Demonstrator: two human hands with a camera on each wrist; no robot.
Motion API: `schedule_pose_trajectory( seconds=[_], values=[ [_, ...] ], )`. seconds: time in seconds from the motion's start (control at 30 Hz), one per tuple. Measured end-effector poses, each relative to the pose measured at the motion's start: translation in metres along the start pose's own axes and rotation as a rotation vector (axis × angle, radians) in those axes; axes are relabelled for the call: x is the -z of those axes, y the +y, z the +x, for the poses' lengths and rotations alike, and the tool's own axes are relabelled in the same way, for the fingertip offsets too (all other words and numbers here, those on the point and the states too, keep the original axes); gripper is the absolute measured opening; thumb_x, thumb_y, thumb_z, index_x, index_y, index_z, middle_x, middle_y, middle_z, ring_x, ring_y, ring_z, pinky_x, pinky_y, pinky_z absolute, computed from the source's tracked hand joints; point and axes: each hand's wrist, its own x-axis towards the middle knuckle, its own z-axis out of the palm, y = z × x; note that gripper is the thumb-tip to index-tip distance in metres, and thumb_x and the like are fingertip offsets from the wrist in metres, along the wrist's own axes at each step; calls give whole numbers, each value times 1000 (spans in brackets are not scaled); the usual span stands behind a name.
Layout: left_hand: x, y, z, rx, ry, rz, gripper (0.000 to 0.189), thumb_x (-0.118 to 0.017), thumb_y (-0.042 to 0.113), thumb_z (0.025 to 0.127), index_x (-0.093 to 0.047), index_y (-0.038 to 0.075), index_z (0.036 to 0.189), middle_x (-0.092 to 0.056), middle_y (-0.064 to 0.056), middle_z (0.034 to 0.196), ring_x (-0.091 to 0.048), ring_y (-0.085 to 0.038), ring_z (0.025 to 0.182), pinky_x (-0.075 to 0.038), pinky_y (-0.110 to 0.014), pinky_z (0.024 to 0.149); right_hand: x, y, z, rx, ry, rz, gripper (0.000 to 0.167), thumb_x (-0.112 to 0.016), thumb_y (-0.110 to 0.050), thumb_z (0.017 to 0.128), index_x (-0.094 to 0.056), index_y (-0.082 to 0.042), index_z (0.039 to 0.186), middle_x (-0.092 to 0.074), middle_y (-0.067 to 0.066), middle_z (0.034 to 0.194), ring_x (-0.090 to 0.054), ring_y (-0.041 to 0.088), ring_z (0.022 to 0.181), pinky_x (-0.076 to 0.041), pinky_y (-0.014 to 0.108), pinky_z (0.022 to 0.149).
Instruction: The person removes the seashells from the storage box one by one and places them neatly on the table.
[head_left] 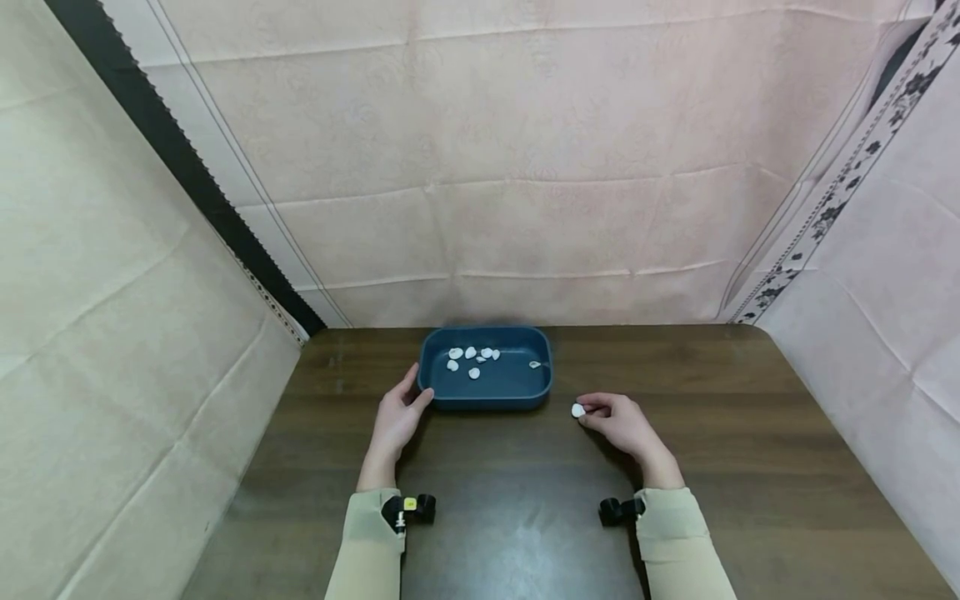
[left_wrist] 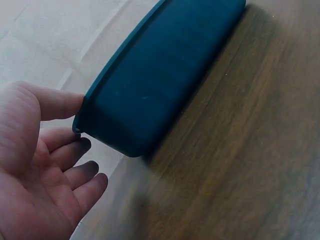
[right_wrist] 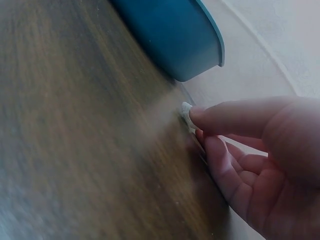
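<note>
A deep blue rectangular tray (head_left: 487,403) with rounded corners sits toward the far side of the wooden table. Inside it lie several small white roundish pieces (head_left: 474,373), mostly on the left side, with one near the right wall. My left hand (head_left: 397,421) grips the tray's near left corner, the thumb (left_wrist: 62,104) at the rim and the other fingers beneath it. To the right of the tray, my right hand (head_left: 621,425) pinches one small flat white piece (head_left: 577,410) between thumb and fingertips, low over the table. That piece (right_wrist: 187,114) shows edge-on in the right wrist view.
The brown wooden table (head_left: 517,508) reaches back to a pale cloth wall (head_left: 540,233). More cloth hangs at the left (head_left: 112,333) and right sides. A small black camera (head_left: 423,508) is strapped at the left wrist, another (head_left: 613,512) at the right.
</note>
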Motion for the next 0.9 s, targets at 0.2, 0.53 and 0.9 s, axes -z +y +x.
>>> schedule_pose_trajectory(
  seconds=[0.2, 0.53, 0.9],
  values=[
    [0, 0, 0, 4, -8, 4, 66, -65, 25, 108, -39, 18, 168, -36, -11, 171, -35, -37, 156, -30, -56, 125, 0, 0, 2, 21, 7, -10, 29, -74, -10, 101, -74, -4, 130, -75, 9, 114, -67, 22, 97, -57, 37, 86],
    [0, 1, 0, 26, -4, -4, 66, -65, 25, 108, -39, 19, 168, -35, -11, 172, -34, -36, 157, -30, -56, 125, -1, 0, 2, 18, 13, -15, 29, -76, -12, 101, -75, -4, 129, -75, 8, 112, -67, 21, 95, -57, 38, 86],
    [0, 1, -1, 26, -7, -16, 66, -65, 24, 108, -38, 18, 168, -35, -10, 172, -33, -35, 157, -31, -55, 125, -2, 0, 2, 3, 10, -22, 27, -75, -11, 101, -75, -5, 127, -75, 8, 113, -67, 22, 96, -56, 38, 86]
  ],
)
